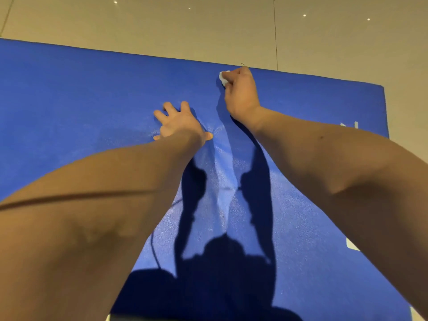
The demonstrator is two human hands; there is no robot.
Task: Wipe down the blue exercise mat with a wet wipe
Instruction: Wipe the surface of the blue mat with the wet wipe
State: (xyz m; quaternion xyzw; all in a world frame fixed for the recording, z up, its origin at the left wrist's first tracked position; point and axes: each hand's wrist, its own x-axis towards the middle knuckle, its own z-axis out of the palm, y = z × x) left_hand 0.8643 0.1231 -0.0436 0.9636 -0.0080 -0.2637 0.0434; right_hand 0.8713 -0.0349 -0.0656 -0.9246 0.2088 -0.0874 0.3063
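warm bright light from behind; hard shadow on mat; wide-angle stretch, slight softness.

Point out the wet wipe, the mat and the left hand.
wet wipe (223,77), head view, white wad's exposed edge.
mat (81,100), head view, bare far surface.
left hand (179,123), head view, back of hand.

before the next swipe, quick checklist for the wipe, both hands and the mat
1. Wipe in the grip: ok, the right hand curls round the bunched wet wipe.
2. Wipe on the surface: ok, it appears pressed against the mat.
3. Mat braced: ok, the left hand lies on it with fingers spread.
4. Room to push further away: not ok, the wipe is right by the mat's far side, with bare floor beyond; probably swipe sideways or back.
5. Wipe damp enough: cannot tell.
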